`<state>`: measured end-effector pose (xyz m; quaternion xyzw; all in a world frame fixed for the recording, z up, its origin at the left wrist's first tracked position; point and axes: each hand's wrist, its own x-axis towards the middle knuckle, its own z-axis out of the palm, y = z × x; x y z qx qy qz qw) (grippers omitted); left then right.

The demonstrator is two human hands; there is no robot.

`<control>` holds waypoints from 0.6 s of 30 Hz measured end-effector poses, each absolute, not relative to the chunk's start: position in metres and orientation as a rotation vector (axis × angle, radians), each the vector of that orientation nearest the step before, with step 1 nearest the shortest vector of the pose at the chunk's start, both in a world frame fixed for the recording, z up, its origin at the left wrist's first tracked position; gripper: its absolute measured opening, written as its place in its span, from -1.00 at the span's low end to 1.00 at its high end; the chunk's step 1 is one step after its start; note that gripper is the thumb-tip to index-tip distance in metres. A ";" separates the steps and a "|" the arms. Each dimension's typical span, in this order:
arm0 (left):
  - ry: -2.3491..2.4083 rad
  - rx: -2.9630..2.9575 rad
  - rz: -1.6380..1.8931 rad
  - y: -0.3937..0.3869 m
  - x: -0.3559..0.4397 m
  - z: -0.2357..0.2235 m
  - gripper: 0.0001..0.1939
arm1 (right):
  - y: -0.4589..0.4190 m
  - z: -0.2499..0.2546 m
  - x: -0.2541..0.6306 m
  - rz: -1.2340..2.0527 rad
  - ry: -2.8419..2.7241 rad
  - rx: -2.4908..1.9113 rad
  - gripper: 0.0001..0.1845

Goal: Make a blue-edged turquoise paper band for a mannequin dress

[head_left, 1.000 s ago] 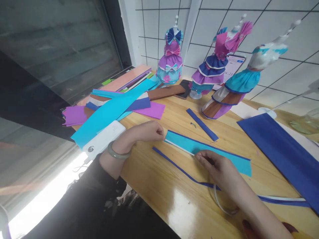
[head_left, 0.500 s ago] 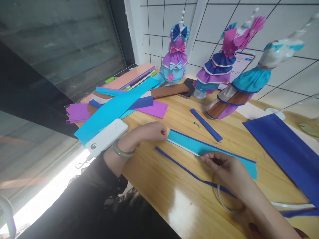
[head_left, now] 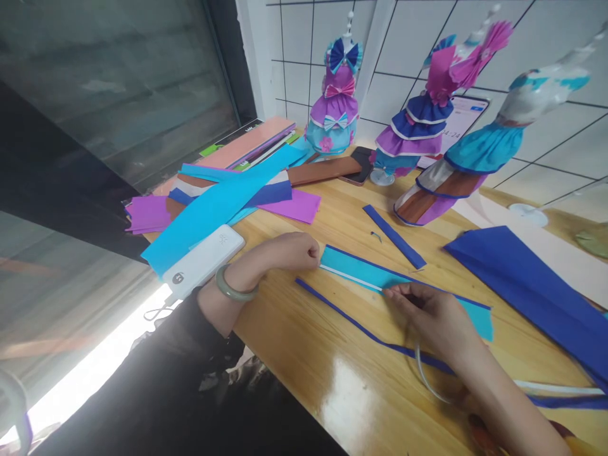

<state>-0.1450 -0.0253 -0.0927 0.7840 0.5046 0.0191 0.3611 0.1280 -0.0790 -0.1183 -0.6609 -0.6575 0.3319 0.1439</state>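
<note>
A long turquoise paper strip (head_left: 361, 270) with a dark blue upper edge and a white band along its lower edge lies on the wooden table (head_left: 304, 342). My left hand (head_left: 289, 250), a jade bangle on its wrist, is closed and pins the strip's left end. My right hand (head_left: 434, 316) rests on the strip's middle, fingers pinched at the white band's end; whether it holds a tool is hidden. A thin dark blue strip (head_left: 346, 320) runs just below the turquoise one.
Three paper-dressed mannequin dolls (head_left: 335, 95) (head_left: 422, 123) (head_left: 475, 152) stand at the back by the tiled wall. Coloured paper sheets (head_left: 223, 196) pile at left beside a white power bank (head_left: 204, 259). A short blue strip (head_left: 394, 236) and a large blue sheet (head_left: 532, 291) lie right.
The view has shifted slightly. My right hand has slid a little to the right along the white band. My left hand stays on the strip's end.
</note>
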 end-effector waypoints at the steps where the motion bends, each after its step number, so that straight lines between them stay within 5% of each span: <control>1: 1.302 2.025 0.053 -0.025 -0.145 -0.093 -0.88 | -0.078 -0.118 0.128 0.958 -1.906 -1.903 -0.54; 18: 1.364 2.021 0.003 -0.026 -0.142 -0.089 -0.89 | -0.077 -0.114 0.124 1.035 -1.807 -1.939 -0.61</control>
